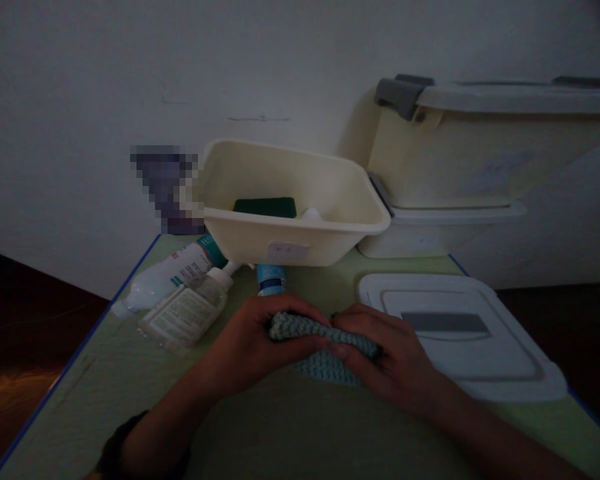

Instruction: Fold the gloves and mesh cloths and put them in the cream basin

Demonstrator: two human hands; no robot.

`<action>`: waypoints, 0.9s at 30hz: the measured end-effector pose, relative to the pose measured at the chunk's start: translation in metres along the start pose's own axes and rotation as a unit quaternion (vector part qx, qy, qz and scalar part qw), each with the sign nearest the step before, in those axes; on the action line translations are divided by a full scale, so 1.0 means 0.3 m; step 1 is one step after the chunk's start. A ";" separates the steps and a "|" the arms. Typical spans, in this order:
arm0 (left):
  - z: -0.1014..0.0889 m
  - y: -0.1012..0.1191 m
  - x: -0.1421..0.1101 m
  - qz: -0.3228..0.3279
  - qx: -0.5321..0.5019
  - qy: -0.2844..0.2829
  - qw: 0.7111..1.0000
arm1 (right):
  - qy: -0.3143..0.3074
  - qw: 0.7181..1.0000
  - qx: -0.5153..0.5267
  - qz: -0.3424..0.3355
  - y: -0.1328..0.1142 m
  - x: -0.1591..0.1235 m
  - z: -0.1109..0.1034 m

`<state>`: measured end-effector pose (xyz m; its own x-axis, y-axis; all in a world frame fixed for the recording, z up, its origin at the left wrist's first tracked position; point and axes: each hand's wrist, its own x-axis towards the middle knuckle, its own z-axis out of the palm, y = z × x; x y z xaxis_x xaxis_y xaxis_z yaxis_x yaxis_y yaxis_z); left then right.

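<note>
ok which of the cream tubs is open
The left tub, with a dark green pad inside; no lid covers it. At right, the upper tub wears a grey-clipped lid and the lower tub sits beneath it.

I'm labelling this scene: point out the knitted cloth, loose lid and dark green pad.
Knitted cloth [304, 326]: head view, upper part.
Loose lid [467, 360]: head view, central panel.
Dark green pad [266, 207]: head view, visible face.

We look through one camera worn on the head, from above the near side of the counter [260, 437], facing forward and down. The side edges draw together toward the far edge, beyond which the wall [280, 73] fills the upper view. Our left hand [253, 347] and right hand [400, 353] appear close, below the middle.
</note>
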<state>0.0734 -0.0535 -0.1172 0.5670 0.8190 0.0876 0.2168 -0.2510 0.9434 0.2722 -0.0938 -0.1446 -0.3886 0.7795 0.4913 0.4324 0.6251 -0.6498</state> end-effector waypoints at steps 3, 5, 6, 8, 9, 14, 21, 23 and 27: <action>0.002 0.003 0.002 -0.006 -0.002 0.004 1.000 | -0.007 1.000 0.005 0.000 0.002 -0.001 0.003; 0.002 0.005 0.001 -0.018 -0.005 0.007 1.000 | -0.012 1.000 0.005 0.003 0.003 -0.002 0.005; 0.002 0.006 0.000 -0.027 -0.009 0.007 1.000 | -0.013 1.000 0.005 0.002 0.004 -0.002 0.005; 0.001 0.006 -0.002 -0.043 -0.037 0.001 0.998 | -0.012 1.000 0.008 -0.003 0.003 -0.003 0.005; 0.001 0.005 -0.004 -0.050 -0.060 -0.006 0.997 | -0.010 1.000 0.012 -0.007 0.002 -0.003 0.004; 0.001 -0.002 -0.007 -0.077 -0.156 -0.025 0.984 | -0.003 1.000 0.018 -0.020 -0.003 0.000 -0.004; 0.002 -0.001 -0.001 -0.122 -0.152 -0.004 0.981 | -0.003 1.000 0.005 -0.017 -0.003 0.002 -0.006; -0.002 -0.006 -0.001 -0.116 -0.141 0.001 0.983 | -0.007 1.000 0.011 -0.005 -0.006 0.000 -0.005; -0.007 -0.013 -0.005 -0.040 -0.117 0.034 0.992 | 0.022 0.992 0.073 0.103 -0.011 -0.002 0.000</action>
<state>0.0700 -0.0528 -0.1205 0.4988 0.8664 0.0226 0.0652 -0.0635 0.9958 0.2709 -0.0965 -0.1428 -0.2671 0.8935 0.3611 0.3750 0.4415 -0.8151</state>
